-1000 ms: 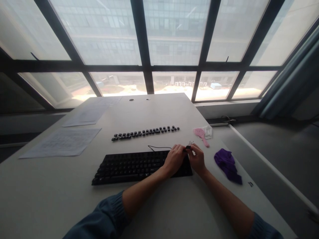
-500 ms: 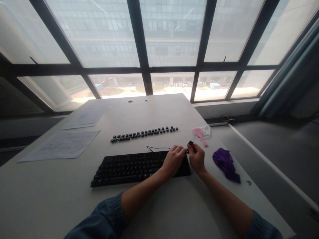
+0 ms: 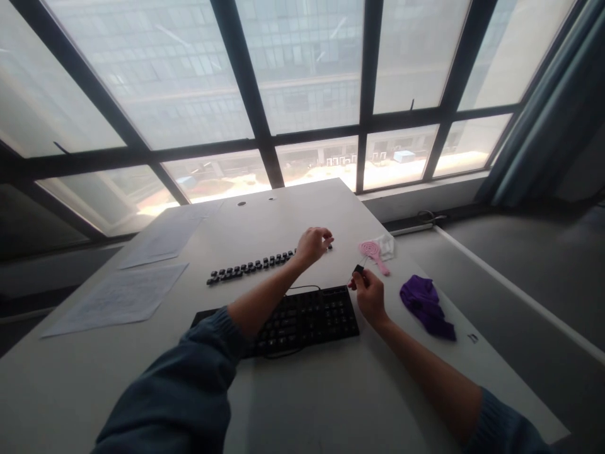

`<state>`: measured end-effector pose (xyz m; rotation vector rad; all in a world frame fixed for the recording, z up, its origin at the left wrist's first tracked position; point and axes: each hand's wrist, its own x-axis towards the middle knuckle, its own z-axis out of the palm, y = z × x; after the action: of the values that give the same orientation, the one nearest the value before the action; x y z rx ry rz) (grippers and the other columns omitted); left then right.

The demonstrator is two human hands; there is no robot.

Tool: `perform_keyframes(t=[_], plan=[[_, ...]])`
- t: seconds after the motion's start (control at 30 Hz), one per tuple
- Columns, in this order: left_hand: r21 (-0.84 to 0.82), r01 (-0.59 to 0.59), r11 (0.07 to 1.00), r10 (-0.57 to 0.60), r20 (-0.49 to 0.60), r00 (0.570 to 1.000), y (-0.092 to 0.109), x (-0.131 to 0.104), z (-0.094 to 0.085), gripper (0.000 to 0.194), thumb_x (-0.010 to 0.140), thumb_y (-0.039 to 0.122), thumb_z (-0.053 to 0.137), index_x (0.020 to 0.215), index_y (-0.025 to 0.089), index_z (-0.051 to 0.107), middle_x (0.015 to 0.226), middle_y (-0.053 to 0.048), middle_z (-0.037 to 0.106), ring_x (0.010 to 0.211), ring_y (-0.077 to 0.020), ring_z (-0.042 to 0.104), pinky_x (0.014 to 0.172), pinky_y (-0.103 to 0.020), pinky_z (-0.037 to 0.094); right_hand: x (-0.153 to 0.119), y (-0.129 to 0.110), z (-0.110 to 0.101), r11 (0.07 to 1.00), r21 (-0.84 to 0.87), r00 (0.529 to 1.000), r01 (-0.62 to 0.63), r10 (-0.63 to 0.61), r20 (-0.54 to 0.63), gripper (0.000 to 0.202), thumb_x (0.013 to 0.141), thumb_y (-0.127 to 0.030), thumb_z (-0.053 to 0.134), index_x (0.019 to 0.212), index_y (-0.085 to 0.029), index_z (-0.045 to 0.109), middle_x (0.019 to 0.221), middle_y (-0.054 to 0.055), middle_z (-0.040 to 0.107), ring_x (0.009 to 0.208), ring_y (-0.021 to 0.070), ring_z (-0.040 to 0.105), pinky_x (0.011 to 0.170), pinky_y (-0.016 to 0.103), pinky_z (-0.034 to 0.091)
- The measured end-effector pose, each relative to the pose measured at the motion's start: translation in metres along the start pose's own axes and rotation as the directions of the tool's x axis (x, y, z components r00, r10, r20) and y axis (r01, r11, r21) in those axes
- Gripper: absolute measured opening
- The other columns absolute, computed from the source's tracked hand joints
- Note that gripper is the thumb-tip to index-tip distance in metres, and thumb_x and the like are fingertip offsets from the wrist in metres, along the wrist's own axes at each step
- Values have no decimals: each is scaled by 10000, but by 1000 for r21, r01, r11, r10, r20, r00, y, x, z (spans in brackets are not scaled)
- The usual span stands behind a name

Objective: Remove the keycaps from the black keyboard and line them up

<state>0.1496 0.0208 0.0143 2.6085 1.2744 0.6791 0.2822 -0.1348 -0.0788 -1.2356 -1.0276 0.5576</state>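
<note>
Pinching a small black wire tool (image 3: 359, 268), the right hand (image 3: 372, 295) stays by the keyboard (image 3: 331, 318) while the left hand (image 3: 312, 244), grip unclear, has moved to the keycap row (image 3: 255, 265), apparently shifting work there.

I'm getting daylight through dark-framed windows (image 3: 302, 69) beyond the white table (image 3: 293, 403) — grey floor (image 3: 524, 271) and bluish curtain (image 3: 534, 120) to its right.

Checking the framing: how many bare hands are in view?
2. The bare left hand is near the right end of the row of small black keycaps; the right hand holds a small black tool with thin wire prongs.
</note>
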Motion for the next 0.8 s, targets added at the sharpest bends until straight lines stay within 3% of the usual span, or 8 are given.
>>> perform_keyframes(t=[0.13, 0.33, 0.8], plan=[[52, 12, 999, -16, 80, 997, -20, 38, 28, 148, 835, 284, 678, 917, 197, 764, 999, -77, 733, 963, -230, 643, 922, -351, 476, 1, 3, 0, 1000, 23, 1000, -8, 8, 14, 309, 934, -436, 547, 751, -188, 569, 629, 22, 634, 599, 176, 614, 608, 282, 476], [90, -26, 996, 8, 193, 981, -31, 59, 62, 152, 808, 251, 656, 907, 222, 767, 988, -62, 746, 1065, -271, 621, 993, -438, 419, 3, 8, 2, 999, 28, 998, -18, 16, 59, 282, 938, -410, 541, 763, -191, 574, 629, 15, 624, 589, 169, 600, 610, 280, 476], [117, -36, 993, 8, 234, 972, -38, 59, 77, 274, 814, 323, 624, 1044, 211, 721, 960, -76, 745, 1057, -287, 592, 1003, -480, 352, 4, 7, 1, 998, 23, 996, -55, 53, 77, 285, 925, -413, 550, 752, -188, 578, 618, 13, 620, 579, 166, 602, 599, 274, 476]])
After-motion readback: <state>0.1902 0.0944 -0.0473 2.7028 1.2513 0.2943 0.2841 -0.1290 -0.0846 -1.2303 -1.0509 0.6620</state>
